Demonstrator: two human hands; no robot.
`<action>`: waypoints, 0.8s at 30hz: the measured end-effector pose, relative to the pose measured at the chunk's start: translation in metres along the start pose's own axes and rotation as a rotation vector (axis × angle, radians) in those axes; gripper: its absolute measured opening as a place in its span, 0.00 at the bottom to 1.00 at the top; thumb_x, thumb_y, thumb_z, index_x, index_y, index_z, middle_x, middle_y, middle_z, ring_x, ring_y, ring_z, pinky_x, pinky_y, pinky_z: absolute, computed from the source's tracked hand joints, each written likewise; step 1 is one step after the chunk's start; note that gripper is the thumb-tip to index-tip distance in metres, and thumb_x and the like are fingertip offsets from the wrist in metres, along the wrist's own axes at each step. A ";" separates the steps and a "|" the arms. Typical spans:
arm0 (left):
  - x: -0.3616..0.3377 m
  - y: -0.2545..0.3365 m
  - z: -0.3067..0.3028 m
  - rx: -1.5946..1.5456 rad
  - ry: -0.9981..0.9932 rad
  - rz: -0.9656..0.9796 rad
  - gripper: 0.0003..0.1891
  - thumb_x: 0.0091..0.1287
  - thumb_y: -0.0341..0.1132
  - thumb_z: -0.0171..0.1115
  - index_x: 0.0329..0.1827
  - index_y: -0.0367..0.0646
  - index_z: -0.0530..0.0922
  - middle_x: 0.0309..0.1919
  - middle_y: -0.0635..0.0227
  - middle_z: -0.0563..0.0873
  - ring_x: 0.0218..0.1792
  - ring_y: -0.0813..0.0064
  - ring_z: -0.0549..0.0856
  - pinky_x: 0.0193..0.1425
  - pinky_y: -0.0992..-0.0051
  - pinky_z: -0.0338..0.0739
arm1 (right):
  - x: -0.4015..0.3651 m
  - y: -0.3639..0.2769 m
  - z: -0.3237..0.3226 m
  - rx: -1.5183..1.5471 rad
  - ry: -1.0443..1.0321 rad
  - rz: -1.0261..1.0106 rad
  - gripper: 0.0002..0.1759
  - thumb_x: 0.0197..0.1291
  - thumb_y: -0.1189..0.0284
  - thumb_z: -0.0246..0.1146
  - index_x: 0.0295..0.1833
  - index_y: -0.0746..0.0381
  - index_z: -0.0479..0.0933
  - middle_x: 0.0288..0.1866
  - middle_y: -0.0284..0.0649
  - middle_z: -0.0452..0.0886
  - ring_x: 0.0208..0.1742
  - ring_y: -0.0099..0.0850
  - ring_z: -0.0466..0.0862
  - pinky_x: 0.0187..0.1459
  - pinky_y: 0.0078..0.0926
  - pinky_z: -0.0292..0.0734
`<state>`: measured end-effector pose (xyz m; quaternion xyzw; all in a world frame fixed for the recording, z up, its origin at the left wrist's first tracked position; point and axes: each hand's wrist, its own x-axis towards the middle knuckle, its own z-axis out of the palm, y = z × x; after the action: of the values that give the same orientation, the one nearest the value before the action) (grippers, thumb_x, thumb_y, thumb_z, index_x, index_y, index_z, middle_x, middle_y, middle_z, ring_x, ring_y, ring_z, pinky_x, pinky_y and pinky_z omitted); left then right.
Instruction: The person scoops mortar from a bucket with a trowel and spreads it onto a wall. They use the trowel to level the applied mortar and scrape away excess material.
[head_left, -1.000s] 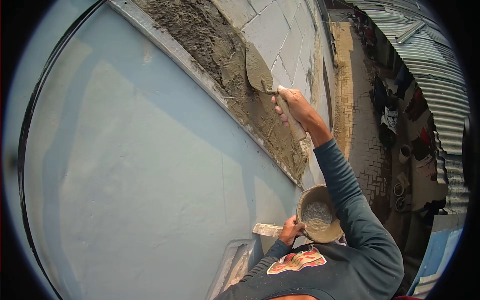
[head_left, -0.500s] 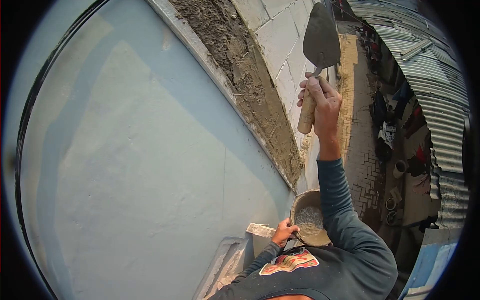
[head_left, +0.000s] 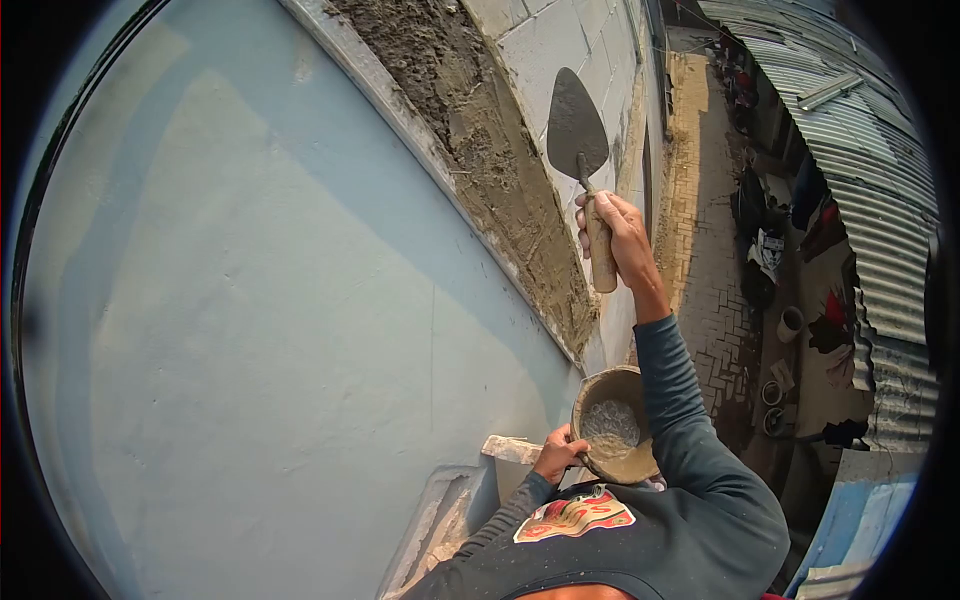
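Observation:
My right hand [head_left: 622, 238] is closed round the wooden handle of a trowel [head_left: 577, 125], its grey blade pointing up in front of the pale block wall [head_left: 540, 50]. Below, my left hand [head_left: 560, 454] grips the rim of a bucket [head_left: 640, 465], thumb over the edge. Inside the bucket lies wet grey-brown mortar or murky water with a shiny, bubbly-looking patch [head_left: 610, 424]. A strip of rough, damp mortar [head_left: 500, 190] runs diagonally along the wall, left of the trowel. My right forearm hides the bucket's right side.
A smooth blue-grey wall [head_left: 270, 330] with a raised edge fills the left. Near my left arm is a recessed frame [head_left: 440, 520] with a ledge [head_left: 512, 448]. Far below on the right runs a paved alley [head_left: 710, 260], beside corrugated roofing [head_left: 850, 130] and several containers.
My right hand and the trowel have moved left and down, bringing the blade over the block wall. My left hand still holds the bucket; the view has shifted slightly.

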<state>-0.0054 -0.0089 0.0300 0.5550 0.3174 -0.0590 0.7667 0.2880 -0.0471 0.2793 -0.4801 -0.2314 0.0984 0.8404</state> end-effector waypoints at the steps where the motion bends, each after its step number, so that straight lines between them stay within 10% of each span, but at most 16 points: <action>1: -0.001 -0.001 0.000 0.000 -0.001 -0.005 0.16 0.57 0.24 0.63 0.49 0.35 0.75 0.37 0.67 0.83 0.34 0.76 0.86 0.34 0.75 0.86 | 0.013 -0.006 -0.001 0.056 -0.167 0.056 0.18 0.73 0.60 0.51 0.44 0.65 0.75 0.27 0.32 0.76 0.21 0.19 0.75 0.20 0.20 0.71; 5: 0.003 -0.001 0.001 -0.020 -0.019 -0.009 0.16 0.56 0.25 0.64 0.48 0.35 0.76 0.36 0.65 0.83 0.32 0.76 0.85 0.34 0.74 0.86 | 0.029 0.015 0.002 0.109 -0.481 0.254 0.19 0.75 0.57 0.48 0.44 0.62 0.73 0.26 0.29 0.73 0.20 0.16 0.72 0.19 0.16 0.71; 12: 0.003 -0.002 0.002 -0.043 -0.025 0.030 0.17 0.57 0.27 0.66 0.49 0.35 0.76 0.34 0.65 0.84 0.30 0.74 0.85 0.32 0.73 0.86 | -0.043 0.093 -0.023 0.281 -0.325 0.530 0.19 0.74 0.55 0.47 0.42 0.60 0.72 0.25 0.30 0.72 0.18 0.19 0.69 0.18 0.20 0.68; 16: 0.004 0.003 0.003 0.035 0.014 -0.015 0.17 0.56 0.27 0.66 0.48 0.35 0.76 0.34 0.66 0.83 0.30 0.73 0.85 0.33 0.73 0.86 | -0.051 0.072 0.011 0.754 -0.340 0.606 0.19 0.74 0.55 0.47 0.42 0.59 0.71 0.25 0.30 0.71 0.17 0.19 0.67 0.16 0.19 0.65; 24: 0.011 -0.015 -0.003 -0.021 -0.017 0.077 0.14 0.55 0.26 0.65 0.45 0.37 0.78 0.32 0.68 0.82 0.29 0.78 0.82 0.28 0.77 0.80 | 0.073 -0.066 0.088 0.698 -0.714 0.355 0.18 0.75 0.57 0.44 0.42 0.59 0.71 0.24 0.28 0.70 0.17 0.16 0.67 0.15 0.18 0.65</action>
<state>-0.0050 -0.0089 0.0115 0.5581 0.2899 -0.0310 0.7769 0.3053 0.0136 0.3952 -0.1404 -0.3719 0.4677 0.7895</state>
